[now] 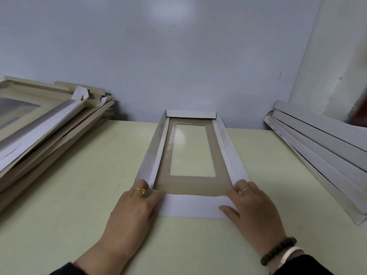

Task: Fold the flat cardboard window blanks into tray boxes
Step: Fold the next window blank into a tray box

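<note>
**Both hands at the near corners of a half-folded window blank**

A cardboard window blank (191, 153) lies lengthwise on the pale counter (79, 195), its far end against the wall (178, 56). Its long side walls and far end wall are folded up; the near white flap (190, 205) lies flat. The left hand (135, 207) presses on the near left corner, and the right hand (256, 205) on the near right corner. The fingertips of both are tucked behind the corners, so I cannot tell whether they pinch the card or only press it. At left a stack of folded trays (45, 124) is cut off by the frame edge. At right a leaning stack of flat blanks (321, 153) is also cropped.
</note>
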### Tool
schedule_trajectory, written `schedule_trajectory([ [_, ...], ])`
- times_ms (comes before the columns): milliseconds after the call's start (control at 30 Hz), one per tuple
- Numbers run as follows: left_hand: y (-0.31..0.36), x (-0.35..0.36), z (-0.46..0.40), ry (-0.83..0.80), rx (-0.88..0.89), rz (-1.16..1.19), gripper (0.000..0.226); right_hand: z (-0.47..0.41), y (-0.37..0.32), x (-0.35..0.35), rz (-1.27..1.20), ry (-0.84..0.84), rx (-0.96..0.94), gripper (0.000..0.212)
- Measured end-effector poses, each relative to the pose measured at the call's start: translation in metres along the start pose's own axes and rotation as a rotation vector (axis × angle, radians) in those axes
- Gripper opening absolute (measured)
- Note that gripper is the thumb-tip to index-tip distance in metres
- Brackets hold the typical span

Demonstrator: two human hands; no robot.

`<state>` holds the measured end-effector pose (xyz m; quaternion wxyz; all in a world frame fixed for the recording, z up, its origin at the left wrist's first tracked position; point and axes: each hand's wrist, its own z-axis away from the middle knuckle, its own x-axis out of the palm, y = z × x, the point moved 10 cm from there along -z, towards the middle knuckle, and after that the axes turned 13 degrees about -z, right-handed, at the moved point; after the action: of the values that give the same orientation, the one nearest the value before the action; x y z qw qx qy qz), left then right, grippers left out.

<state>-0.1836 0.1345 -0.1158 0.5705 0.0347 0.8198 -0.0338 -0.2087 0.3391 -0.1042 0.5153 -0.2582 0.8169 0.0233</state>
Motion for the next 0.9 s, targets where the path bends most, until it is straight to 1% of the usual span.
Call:
schedule_trajectory([
  [67, 0.01, -0.005, -0.001, 0.013, 0.065, -0.136, 0.034, -0.002, -0.009, 0.002, 0.013, -0.021, -0.077, 0.03],
  [133, 0.028, -0.009, -0.002, 0.054, 0.183, -0.148, 0.043, 0.0, -0.015, 0.013, -0.033, -0.08, -0.129, 0.03],
  [167, 0.037, -0.006, -0.002, 0.042, 0.237, -0.118, 0.043, 0.001, -0.019, 0.018, -0.067, -0.12, -0.145, 0.032],
  [200, 0.046, -0.004, -0.002, 0.031, 0.285, -0.087, 0.039, 0.003, -0.022, 0.026, -0.128, -0.182, -0.147, 0.035],
  [233, 0.052, 0.001, -0.002, 0.005, 0.317, -0.048, 0.029, 0.004, -0.023, 0.032, -0.209, -0.227, -0.138, 0.04],
  [267, 0.055, 0.008, -0.003, -0.046, 0.319, -0.003, 0.024, 0.004, -0.02, 0.038, -0.268, -0.255, -0.125, 0.047],
  [300, 0.054, 0.015, -0.005, -0.108, 0.302, 0.052, 0.03, 0.005, -0.016, 0.043, -0.31, -0.291, -0.105, 0.051],
  [333, 0.052, 0.023, -0.007, -0.131, 0.297, 0.115, 0.039, 0.005, -0.011, 0.044, -0.343, -0.296, -0.094, 0.052],
  [400, 0.035, 0.034, -0.011, -0.174, 0.223, 0.196, 0.05, 0.004, 0.0, 0.037, -0.398, -0.263, -0.056, 0.047],
  [467, 0.019, 0.036, -0.014, -0.169, 0.172, 0.199, 0.051, 0.004, 0.009, 0.029, -0.404, -0.234, -0.026, 0.04],
  [533, 0.013, 0.033, -0.014, -0.156, 0.171, 0.153, 0.053, 0.004, 0.014, 0.024, -0.439, -0.204, -0.009, 0.031],
  [567, 0.014, 0.029, -0.013, -0.135, 0.187, 0.135, 0.062, 0.004, 0.015, 0.021, -0.453, -0.181, -0.003, 0.025],
  [600, 0.015, 0.024, -0.013, -0.101, 0.197, 0.132, 0.077, 0.003, 0.016, 0.02, -0.46, -0.162, 0.005, 0.019],
  [633, 0.014, 0.022, -0.014, -0.1, 0.182, 0.136, 0.092, 0.003, 0.018, 0.019, -0.46, -0.151, 0.016, 0.017],
  [667, 0.011, 0.02, -0.016, -0.094, 0.154, 0.132, 0.101, 0.002, 0.019, 0.019, -0.449, -0.141, 0.03, 0.018],
  [700, 0.01, 0.016, -0.018, -0.076, 0.134, 0.122, 0.1, 0.001, 0.02, 0.018, -0.434, -0.123, 0.044, 0.02],
  [733, 0.011, 0.01, -0.019, -0.019, 0.136, 0.101, 0.09, -0.001, 0.022, 0.017, -0.419, -0.1, 0.056, 0.021],
  [767, 0.013, 0.002, -0.021, 0.055, 0.144, 0.062, 0.074, -0.003, 0.024, 0.016, -0.408, -0.076, 0.067, 0.021],
  [800, 0.015, -0.003, -0.022, 0.092, 0.144, 0.016, 0.058, -0.005, 0.026, 0.017, -0.397, -0.057, 0.078, 0.021],
  [867, 0.018, -0.001, -0.026, 0.099, 0.128, -0.072, 0.037, -0.009, 0.028, 0.018, -0.378, -0.022, 0.103, 0.017],
  [900, 0.018, 0.004, -0.028, 0.067, 0.117, -0.072, 0.03, -0.011, 0.027, 0.018, -0.369, -0.002, 0.109, 0.015],
])
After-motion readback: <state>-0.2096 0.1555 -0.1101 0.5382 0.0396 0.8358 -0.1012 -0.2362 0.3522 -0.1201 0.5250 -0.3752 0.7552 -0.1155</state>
